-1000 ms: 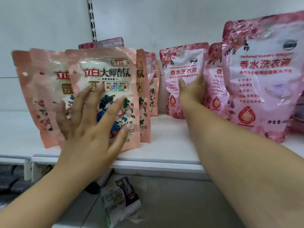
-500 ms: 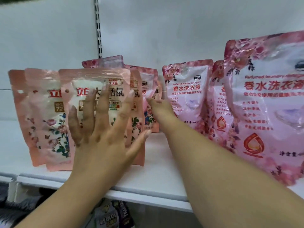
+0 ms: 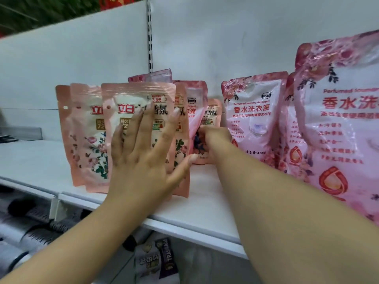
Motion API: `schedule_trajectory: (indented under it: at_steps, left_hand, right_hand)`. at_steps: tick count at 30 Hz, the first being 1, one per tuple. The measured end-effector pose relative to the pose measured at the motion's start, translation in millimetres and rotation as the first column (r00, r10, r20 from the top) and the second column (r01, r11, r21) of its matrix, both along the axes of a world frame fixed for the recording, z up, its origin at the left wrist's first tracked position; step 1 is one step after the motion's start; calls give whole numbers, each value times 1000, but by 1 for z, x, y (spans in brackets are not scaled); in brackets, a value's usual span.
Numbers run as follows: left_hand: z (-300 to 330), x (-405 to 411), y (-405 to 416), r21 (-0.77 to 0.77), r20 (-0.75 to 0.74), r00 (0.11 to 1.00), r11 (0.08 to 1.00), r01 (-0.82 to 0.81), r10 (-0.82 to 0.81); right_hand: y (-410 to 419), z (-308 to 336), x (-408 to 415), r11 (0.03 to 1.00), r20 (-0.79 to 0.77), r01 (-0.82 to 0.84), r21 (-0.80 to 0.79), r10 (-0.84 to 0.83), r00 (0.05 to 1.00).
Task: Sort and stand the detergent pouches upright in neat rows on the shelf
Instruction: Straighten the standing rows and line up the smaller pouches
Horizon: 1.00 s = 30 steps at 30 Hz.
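Several peach floral detergent pouches (image 3: 86,136) stand at the left of the white shelf (image 3: 205,203). My left hand (image 3: 143,154) presses flat, fingers spread, against the front peach pouch (image 3: 131,97). Behind that group stand a pink rose pouch (image 3: 195,95) and a small peach pouch (image 3: 212,113). My right hand (image 3: 215,140) reaches in with curled fingers and grips the small peach pouch low down. Upright pink rose pouches (image 3: 254,111) stand to the right, and the nearest one (image 3: 338,124) is large in view.
A slotted upright (image 3: 150,33) runs down the white back panel. Another pink pouch top (image 3: 151,75) shows behind the peach group. Below the shelf edge lie dark packets (image 3: 158,261) and black brush-like goods (image 3: 30,222). Bare shelf extends to the left (image 3: 30,158).
My right hand has left the pink pouch and moved left to the small peach pouch at the back. My left hand has slid up the front peach pouch, staying flat on it.
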State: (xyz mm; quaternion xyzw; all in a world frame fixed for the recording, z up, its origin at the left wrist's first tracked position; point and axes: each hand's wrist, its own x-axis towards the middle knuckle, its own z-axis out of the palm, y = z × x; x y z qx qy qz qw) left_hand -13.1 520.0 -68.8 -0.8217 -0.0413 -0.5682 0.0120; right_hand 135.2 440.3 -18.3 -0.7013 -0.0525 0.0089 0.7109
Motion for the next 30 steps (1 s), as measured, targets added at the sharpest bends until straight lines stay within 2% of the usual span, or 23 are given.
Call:
schedule_trajectory:
  at_steps: [2, 4, 8, 12, 14, 18, 20, 22, 25, 26, 30]
  left_hand:
    - [1, -1, -1, 2, 12, 1000, 1000, 15, -15]
    - [2, -1, -1, 4, 30, 999, 1000, 23, -23]
    - [3, -2, -2, -7, 46, 998, 999, 32, -32]
    - [3, -6, -3, -41, 29, 999, 999, 33, -32]
    - [3, -6, -3, -43, 8, 1000, 999, 28, -28]
    - [5, -10, -3, -57, -39, 999, 998, 27, -29]
    - [6, -12, -4, -65, -73, 997, 998, 28, -33]
    - [5, -13, -4, -60, -85, 996, 998, 30, -35]
    - [5, -11, -2, -55, -106, 993, 998, 36, -42]
    - [4, -11, -2, -49, -101, 994, 998, 37, -42]
    - [4, -12, -2, -56, -80, 994, 996, 66, -70]
  right_hand:
    - [10, -1, -4, 992, 20, -124, -12, 124, 992]
    - [21, -2, -7, 983, 84, -158, -94, 166, 983]
    - [25, 0, -19, 987, 201, -21, -162, 54, 978]
    - [12, -1, -28, 986, 237, 66, -152, -29, 971]
    - [-4, 4, -32, 978, 325, 156, -141, -104, 940]
    - [-38, 16, -39, 979, 429, 176, -106, -115, 896]
    - [-52, 14, -46, 978, 409, 170, -122, -107, 906]
    - [-62, 10, -45, 984, 343, 172, -47, -146, 928]
    - [-77, 3, -51, 981, 116, 101, 166, -121, 986]
    - [-78, -1, -50, 982, 82, 69, 175, -85, 993]
    - [-78, -32, 13, 998, 9, -39, -55, 40, 999]
